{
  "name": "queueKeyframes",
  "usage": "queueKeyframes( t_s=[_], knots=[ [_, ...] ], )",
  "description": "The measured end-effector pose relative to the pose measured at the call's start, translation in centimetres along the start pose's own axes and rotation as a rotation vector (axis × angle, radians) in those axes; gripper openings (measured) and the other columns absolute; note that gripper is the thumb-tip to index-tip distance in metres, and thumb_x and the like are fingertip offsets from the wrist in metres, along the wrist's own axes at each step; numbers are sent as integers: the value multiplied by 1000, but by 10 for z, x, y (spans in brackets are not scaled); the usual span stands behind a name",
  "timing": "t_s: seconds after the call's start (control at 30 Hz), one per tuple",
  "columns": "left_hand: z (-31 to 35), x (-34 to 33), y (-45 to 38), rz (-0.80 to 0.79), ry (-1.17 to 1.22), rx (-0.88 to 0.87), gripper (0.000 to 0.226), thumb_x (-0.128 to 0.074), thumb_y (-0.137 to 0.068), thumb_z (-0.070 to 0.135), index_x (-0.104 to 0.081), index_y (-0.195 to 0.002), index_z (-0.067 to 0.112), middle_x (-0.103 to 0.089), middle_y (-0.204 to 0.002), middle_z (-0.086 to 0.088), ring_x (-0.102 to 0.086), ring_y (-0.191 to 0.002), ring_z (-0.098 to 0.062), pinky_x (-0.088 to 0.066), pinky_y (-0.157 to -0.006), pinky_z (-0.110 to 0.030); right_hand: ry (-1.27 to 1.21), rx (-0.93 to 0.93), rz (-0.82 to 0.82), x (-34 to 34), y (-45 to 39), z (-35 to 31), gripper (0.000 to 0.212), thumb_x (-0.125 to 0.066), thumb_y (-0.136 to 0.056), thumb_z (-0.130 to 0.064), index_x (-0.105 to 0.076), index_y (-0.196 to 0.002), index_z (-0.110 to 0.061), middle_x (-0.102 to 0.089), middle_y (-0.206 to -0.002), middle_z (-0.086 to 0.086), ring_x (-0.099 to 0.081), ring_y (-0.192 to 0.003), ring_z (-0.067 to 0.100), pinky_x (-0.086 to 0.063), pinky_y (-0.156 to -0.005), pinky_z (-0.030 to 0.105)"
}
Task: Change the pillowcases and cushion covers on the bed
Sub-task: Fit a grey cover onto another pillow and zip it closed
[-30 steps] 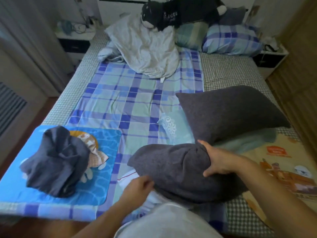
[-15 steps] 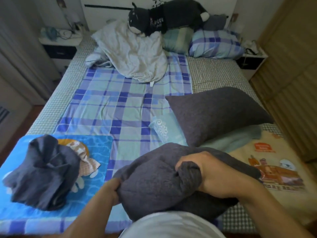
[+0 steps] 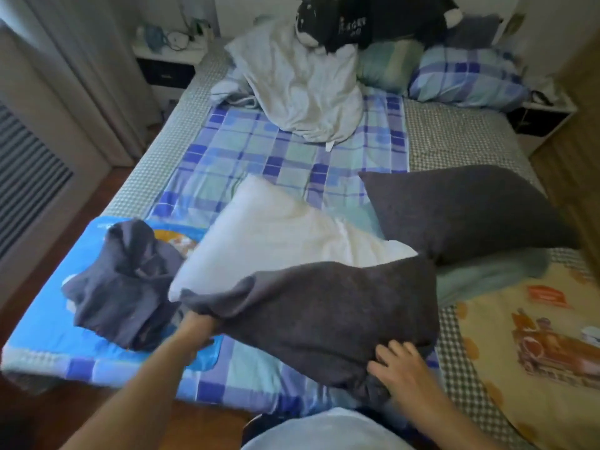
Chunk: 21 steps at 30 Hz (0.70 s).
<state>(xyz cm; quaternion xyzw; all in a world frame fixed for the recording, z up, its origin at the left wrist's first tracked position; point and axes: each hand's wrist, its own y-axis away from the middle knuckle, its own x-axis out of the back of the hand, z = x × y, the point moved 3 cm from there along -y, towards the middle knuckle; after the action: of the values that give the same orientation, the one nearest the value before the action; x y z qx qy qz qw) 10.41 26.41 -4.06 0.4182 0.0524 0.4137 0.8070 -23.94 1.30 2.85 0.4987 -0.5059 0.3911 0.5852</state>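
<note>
A white pillow point(image 3: 269, 235) lies on the plaid sheet, its far part bare and its near end still inside a dark grey pillowcase point(image 3: 324, 316). My left hand point(image 3: 196, 329) is at the pillowcase's open edge on the left, with its fingers hidden under the cloth it pulls. My right hand point(image 3: 401, 368) grips the bunched closed end of the pillowcase near my body. A second pillow in a grey case point(image 3: 461, 209) lies to the right. A crumpled dark grey cover point(image 3: 123, 287) sits on a blue mat point(image 3: 42, 323) at the left.
At the headboard are a rumpled white bare pillow point(image 3: 298, 82), plaid pillows point(image 3: 467, 76) and a black plush toy point(image 3: 373, 21). A teal cloth point(image 3: 487, 274) and a yellow cartoon blanket point(image 3: 535, 336) cover the right foot. Nightstands point(image 3: 168, 56) flank the bed.
The grey pillowcase has been pulled toward me and off most of the white pillow, which now shows bare. My right hand moved from the top down to the case's closed end.
</note>
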Motion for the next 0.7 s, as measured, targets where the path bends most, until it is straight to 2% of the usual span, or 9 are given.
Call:
queueKeyframes(
  t_s=[0.07,0.13,0.2,0.23,0.3,0.37,0.43,0.57,0.7],
  knots=[
    [-83,-29,-8,-144,-393,149,13,-55,-100,13,-63,-110,14,-57,-78,-4,-64,-97,-24,-33,-58,-11,34,-217,-204,-47,43,27,29,-73,-59,-30,-65,-87,-31,-65,-97,4,-56,-87,30,-44,-79,44],
    [-124,-51,-16,-206,-623,163,32,-55,-100,16,-57,-132,10,-65,-113,-10,-56,-124,-21,-39,-75,-8,-129,-596,-462,-68,77,51,68,-88,-56,-27,-67,-120,-34,-59,-133,9,-51,-112,34,-52,-91,50],
    [-121,-58,-2,-111,-529,164,41,-58,-98,15,-52,-138,11,-58,-135,-15,-55,-125,-27,-45,-94,-22,-350,-822,-522,-84,91,62,81,-70,-86,-34,-28,-155,-29,-24,-161,7,-40,-135,32,-43,-107,41],
    [-109,-61,3,-46,-475,158,40,-60,-97,16,-51,-135,12,-60,-128,-17,-62,-108,-28,-49,-88,-27,-567,-896,-534,-88,87,63,78,-63,-92,-35,-22,-157,-23,-21,-162,7,-40,-138,31,-41,-109,39],
    [-83,-58,3,51,-407,46,42,-65,-95,19,-49,-134,10,-63,-113,-17,-63,-84,-28,-50,-74,-30,-795,-1031,-395,-83,66,56,64,-65,-92,-34,-39,-147,-14,-41,-151,12,-50,-130,32,-47,-105,43],
    [-63,-55,-10,24,-472,-53,50,-67,-94,23,-49,-140,13,-62,-121,-17,-63,-97,-34,-49,-83,-36,-778,-1148,-134,-63,44,47,43,-66,-92,-28,-54,-129,-9,-56,-132,15,-59,-115,33,-52,-96,44],
    [-44,-60,-16,3,-542,-165,38,-66,-94,25,-57,-131,19,-65,-118,-10,-63,-98,-31,-50,-85,-37,-656,-1111,24,-36,23,31,31,-64,-94,-23,-56,-122,-11,-54,-127,11,-59,-109,32,-51,-92,41],
    [-28,-122,17,-197,-493,-276,13,-64,-92,18,-64,-95,31,-68,-88,5,-65,-83,-20,-55,-79,-36,-362,-477,2,-7,-22,-10,39,-56,-95,-17,-55,-133,-20,-40,-145,0,-39,-133,22,-40,-110,37],
    [-63,-211,55,-567,-529,-263,38,-69,-89,22,-58,-126,23,-68,-116,0,-64,-104,-15,-49,-99,-35,-117,-246,-316,-15,-41,-13,66,-49,-89,-3,-40,-150,-24,-26,-161,3,-14,-150,30,-9,-125,48]
  ],
)
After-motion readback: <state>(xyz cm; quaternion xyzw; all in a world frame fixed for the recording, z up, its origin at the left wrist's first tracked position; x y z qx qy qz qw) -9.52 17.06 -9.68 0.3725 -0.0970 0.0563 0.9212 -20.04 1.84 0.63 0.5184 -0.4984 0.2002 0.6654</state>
